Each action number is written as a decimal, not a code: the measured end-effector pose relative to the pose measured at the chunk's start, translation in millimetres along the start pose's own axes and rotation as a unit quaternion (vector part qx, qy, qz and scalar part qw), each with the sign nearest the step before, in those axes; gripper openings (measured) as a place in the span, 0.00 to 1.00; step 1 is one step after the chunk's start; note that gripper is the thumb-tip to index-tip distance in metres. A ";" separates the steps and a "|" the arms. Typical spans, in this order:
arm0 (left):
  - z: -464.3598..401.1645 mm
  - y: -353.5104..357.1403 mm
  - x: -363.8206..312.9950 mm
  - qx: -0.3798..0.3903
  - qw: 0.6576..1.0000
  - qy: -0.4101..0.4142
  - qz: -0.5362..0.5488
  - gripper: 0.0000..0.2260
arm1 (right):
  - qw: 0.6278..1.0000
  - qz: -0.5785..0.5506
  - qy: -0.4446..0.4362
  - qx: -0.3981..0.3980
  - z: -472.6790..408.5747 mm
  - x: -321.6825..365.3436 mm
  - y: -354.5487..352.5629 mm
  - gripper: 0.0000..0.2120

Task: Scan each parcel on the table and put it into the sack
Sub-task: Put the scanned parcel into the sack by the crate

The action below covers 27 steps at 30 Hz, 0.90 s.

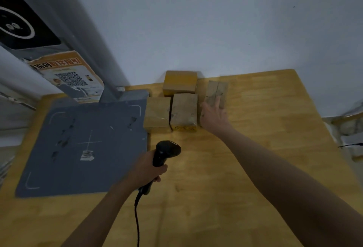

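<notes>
Left hand [146, 169] is clenched round the handle of a black barcode scanner [164, 153], cable trailing off near. Right hand [213, 116] is spread open, fingers just reaching the rightmost parcel [216, 90], a blurry brown taped box. Three more cardboard parcels sit left of it: two side by side [156, 112] [184, 111], and a yellower one [179, 82] furthest, against the wall, all on the wooden table [265, 128] beside a grey mat [84, 144].
</notes>
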<state>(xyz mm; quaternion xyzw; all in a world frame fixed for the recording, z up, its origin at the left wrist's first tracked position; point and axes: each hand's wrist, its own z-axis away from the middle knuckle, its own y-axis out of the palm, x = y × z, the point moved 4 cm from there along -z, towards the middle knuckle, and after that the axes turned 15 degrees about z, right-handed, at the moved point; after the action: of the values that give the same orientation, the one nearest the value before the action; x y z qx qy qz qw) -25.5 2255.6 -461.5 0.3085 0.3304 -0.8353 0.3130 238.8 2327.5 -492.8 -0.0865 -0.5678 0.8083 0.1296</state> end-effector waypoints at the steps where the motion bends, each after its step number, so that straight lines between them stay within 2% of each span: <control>1: 0.7 -0.3 1.3 -0.003 1.000 0.001 0.002 0.07 | 1.000 0.003 0.000 -0.001 7.7 -1.8 2.1 0.18; 5: 12.8 6.1 8.0 0.010 1.000 0.002 0.001 0.07 | 1.000 -0.017 0.009 0.009 51.8 -13.2 18.6 0.21; 10: 48.9 20.3 29.1 0.036 0.999 0.015 -0.014 0.07 | 1.000 0.020 -0.016 -0.012 132.1 -10.6 68.6 0.33; 15: 99.8 33.0 56.7 0.072 0.996 0.037 -0.029 0.06 | 1.000 0.007 -0.001 0.014 244.6 12.0 94.1 0.27; 22: 168.7 28.7 99.0 0.073 0.995 0.059 -0.029 0.05 | 0.999 0.017 -0.004 0.038 356.8 57.9 115.7 0.30; 27: 200.4 18.6 125.8 0.069 0.995 0.072 -0.019 0.05 | 1.000 0.020 -0.005 0.020 400.4 74.5 139.7 0.44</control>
<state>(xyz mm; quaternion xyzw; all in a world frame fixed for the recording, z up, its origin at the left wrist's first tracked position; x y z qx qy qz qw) -151.1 2055.3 -440.5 0.3823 0.2990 -0.8377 0.2505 37.6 1946.9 -487.4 -0.0915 -0.5504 0.8223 0.1121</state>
